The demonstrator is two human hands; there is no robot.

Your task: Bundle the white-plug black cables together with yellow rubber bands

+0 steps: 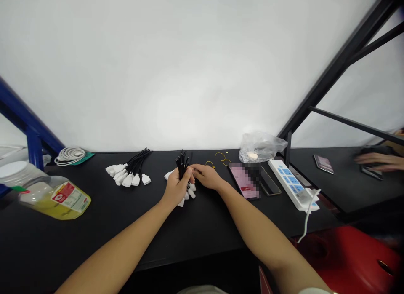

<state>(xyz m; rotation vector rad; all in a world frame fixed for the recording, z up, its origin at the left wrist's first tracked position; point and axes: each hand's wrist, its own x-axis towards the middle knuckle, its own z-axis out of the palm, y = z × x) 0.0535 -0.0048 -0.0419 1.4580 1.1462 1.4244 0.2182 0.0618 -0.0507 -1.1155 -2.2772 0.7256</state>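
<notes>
My left hand [176,186] grips a bundle of black cables [182,164] upright, with its white plugs [190,192] fanned out below the fist. My right hand [205,177] reaches across from the right, its fingertips at the top of that fist and against the cables. I cannot tell whether those fingers pinch anything. A second bundle of black cables with white plugs [128,172] lies on the black bench [202,226] to the left of my hands. Thin gold wire loops [221,159] lie just beyond my right hand.
Right of my hands are a phone with a pixelated screen [245,181], a white power strip [292,184] and a plastic bag [260,147]. A yellow-labelled jug [53,197] sits far left. A co-worker's hand [377,161] works at the right, behind a black metal frame [334,70].
</notes>
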